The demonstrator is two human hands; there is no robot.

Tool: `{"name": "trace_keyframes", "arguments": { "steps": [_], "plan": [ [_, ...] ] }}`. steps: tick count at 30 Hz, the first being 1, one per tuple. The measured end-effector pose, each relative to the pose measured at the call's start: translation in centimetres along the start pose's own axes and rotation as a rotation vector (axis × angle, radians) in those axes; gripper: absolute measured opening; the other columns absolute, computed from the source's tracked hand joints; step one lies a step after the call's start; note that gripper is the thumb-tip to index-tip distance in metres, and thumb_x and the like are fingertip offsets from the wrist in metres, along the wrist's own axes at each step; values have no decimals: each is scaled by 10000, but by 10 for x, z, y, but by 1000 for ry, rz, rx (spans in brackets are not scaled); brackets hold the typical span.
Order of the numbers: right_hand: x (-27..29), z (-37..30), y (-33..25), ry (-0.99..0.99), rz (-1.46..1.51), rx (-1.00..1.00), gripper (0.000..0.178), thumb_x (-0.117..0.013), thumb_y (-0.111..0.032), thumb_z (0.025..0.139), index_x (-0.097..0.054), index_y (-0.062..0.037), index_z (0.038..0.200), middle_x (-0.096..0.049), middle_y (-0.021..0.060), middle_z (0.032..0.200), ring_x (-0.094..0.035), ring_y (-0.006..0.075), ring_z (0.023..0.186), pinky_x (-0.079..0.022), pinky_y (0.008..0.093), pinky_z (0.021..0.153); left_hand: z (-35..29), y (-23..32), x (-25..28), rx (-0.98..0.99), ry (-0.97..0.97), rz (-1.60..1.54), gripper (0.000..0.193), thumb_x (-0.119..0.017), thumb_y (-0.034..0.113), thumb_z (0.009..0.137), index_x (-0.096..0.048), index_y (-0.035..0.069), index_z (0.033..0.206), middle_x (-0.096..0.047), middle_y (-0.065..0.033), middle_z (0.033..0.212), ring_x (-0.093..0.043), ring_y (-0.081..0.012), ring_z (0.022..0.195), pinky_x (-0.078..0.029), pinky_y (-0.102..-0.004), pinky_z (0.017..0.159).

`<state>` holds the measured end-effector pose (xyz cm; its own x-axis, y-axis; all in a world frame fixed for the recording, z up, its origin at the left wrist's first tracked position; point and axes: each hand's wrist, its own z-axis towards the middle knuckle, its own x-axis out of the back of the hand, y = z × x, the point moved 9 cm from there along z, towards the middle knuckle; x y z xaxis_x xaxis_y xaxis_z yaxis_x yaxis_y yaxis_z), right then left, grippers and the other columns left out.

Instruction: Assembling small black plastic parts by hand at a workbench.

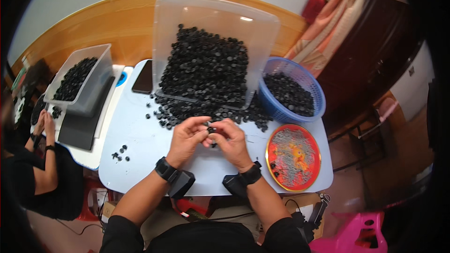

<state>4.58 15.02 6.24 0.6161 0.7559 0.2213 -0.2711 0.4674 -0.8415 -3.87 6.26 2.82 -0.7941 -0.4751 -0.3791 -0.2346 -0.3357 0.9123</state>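
My left hand (186,139) and my right hand (230,143) meet over the near middle of the white table (145,159). Between their fingertips is a small round black plastic part (211,130), and both hands pinch it. Just beyond my fingers, a heap of similar black parts (187,112) spills out of a tipped clear plastic bin (215,11). To the right of my right hand lies a round red tray (317,159) with many thin grey metal pins (293,147) and a few black parts on it.
A blue basket (320,94) of black parts stands at the right. A dark phone (143,77) lies at the far left, and several loose parts (121,152) sit nearer. At left, another person's hands (44,124) work beside a clear bin (96,82). A pink stool (351,234) is at lower right.
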Motion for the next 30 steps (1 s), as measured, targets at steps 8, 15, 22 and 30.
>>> {"name": "trace_keyframes", "arguments": {
  "steps": [8,15,22,30],
  "plan": [
    [66,12,-4,198,104,-132,163,-591,51,766,-563,12,922,-573,53,791,-565,105,624,-505,234,541,3,19,8,-99,77,62,499,-538,100,866,-316,-19,1297,-599,-126,916,-582,-135,722,-472,-232,609],
    [218,21,-4,712,-153,-148,209,-593,8,791,-535,70,982,-549,47,728,-543,84,589,-479,203,464,4,18,56,-86,420,50,237,-517,71,867,-531,-26,1083,-612,-70,812,-529,-75,598,-435,-188,517],
    [105,22,21,128,-269,-241,96,-567,5,760,-613,8,844,-588,58,702,-570,122,584,-472,258,515,3,14,59,-83,424,45,193,-528,76,864,-559,-14,1032,-611,-58,791,-524,-69,584,-426,-177,506],
    [42,24,39,-132,-918,-56,103,-604,11,679,-597,19,782,-552,183,842,-578,352,800,-471,418,715,4,9,56,-51,396,67,170,-550,81,847,-583,-4,991,-612,-48,774,-520,-66,574,-422,-176,494]
  ]
}}
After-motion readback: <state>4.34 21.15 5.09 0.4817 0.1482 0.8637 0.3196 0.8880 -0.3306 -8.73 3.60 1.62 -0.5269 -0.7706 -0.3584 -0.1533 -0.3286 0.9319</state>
